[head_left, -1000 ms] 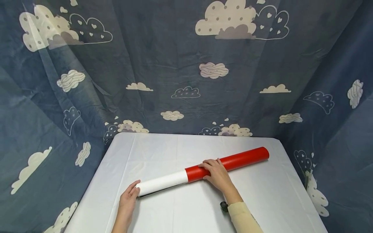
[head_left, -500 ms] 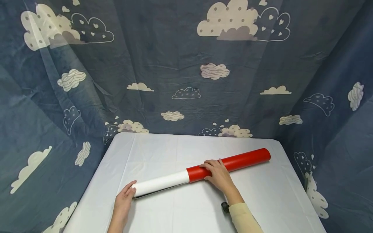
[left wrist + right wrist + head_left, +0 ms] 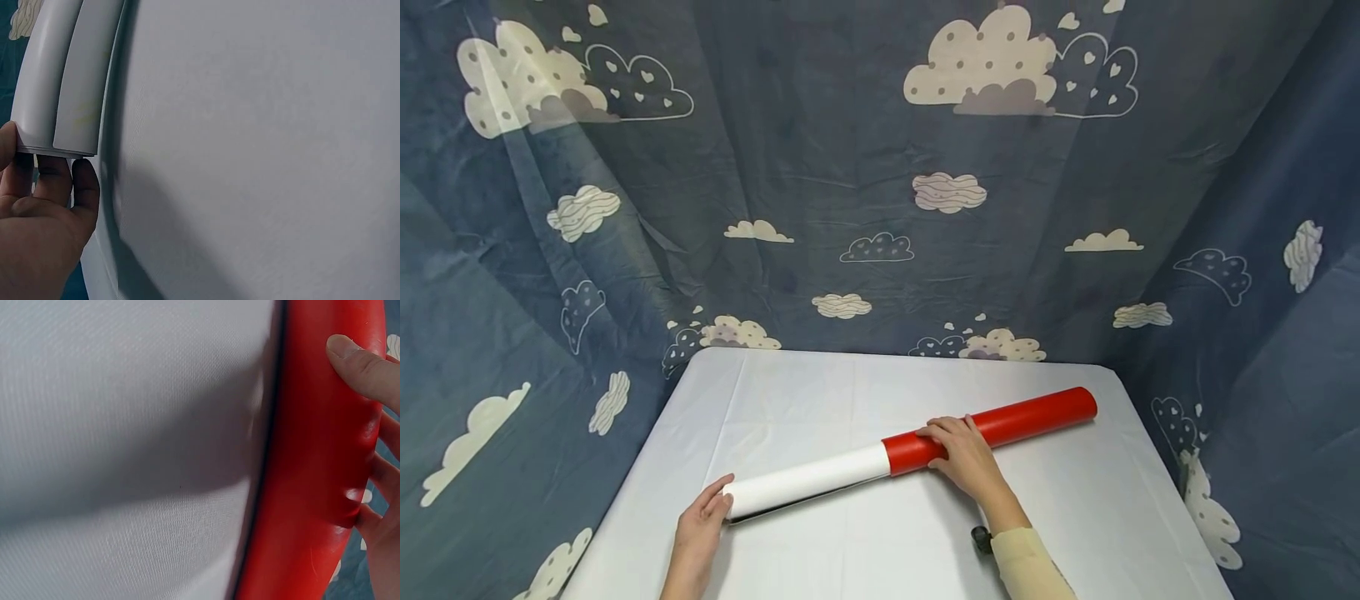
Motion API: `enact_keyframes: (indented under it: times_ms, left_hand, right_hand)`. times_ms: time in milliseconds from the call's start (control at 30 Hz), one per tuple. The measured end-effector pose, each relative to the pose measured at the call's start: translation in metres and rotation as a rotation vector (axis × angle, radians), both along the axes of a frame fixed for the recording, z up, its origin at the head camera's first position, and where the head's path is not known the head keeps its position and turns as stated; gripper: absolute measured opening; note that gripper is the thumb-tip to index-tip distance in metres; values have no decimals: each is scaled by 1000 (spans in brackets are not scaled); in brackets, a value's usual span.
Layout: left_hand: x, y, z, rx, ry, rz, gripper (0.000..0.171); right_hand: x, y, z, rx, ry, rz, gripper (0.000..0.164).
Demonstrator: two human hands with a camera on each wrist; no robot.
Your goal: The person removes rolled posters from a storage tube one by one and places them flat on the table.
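Note:
A white rolled sheet (image 3: pixel 808 481) sticks out of the left end of a long red roll (image 3: pixel 1037 417), both lying slantwise across the table. My left hand (image 3: pixel 696 533) holds the white sheet's outer end. In the left wrist view the sheet's overlapping edge (image 3: pixel 81 94) shows along its length, with fingertips right at the end rim. Near the red roll's left end, my right hand (image 3: pixel 970 462) grips it from above. The thumb (image 3: pixel 359 365) lies along one side in the right wrist view, and the red surface dents beside the other fingers.
The table (image 3: pixel 820 392) has a white cover with fold lines. A dark blue curtain (image 3: pixel 820 167) with a cloud print hangs behind it and on both sides. A small black object (image 3: pixel 981 540) sits by the right wrist.
My left hand has moved left and slightly toward the front with the white sheet's end, so more white shows outside the red roll. My right hand has stayed nearly in place.

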State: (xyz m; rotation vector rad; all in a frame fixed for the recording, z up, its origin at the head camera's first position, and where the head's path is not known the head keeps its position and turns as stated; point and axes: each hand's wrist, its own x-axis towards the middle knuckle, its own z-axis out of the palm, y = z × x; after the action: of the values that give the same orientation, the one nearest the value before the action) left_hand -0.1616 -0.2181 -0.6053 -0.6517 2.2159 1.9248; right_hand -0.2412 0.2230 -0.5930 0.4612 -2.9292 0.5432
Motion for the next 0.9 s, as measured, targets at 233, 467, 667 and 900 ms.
enact_keyframes:
  times_ms: [233, 467, 667, 900]
  left_hand:
    - [-1, -8, 0, -9, -2, -17, 51]
    - [-1, -16, 1, -21, 0, -29, 51]
    - [-1, -23, 2, -22, -16, -26, 52]
    - [1, -32, 1, -17, -18, -24, 52]
  right_hand:
    - [0, 0, 1, -3, -5, -14, 58]
    - [-1, 4, 0, -6, 16, 0, 58]
    - [0, 7, 1, -3, 10, -4, 58]
    - [0, 8, 1, 0, -18, -18, 58]
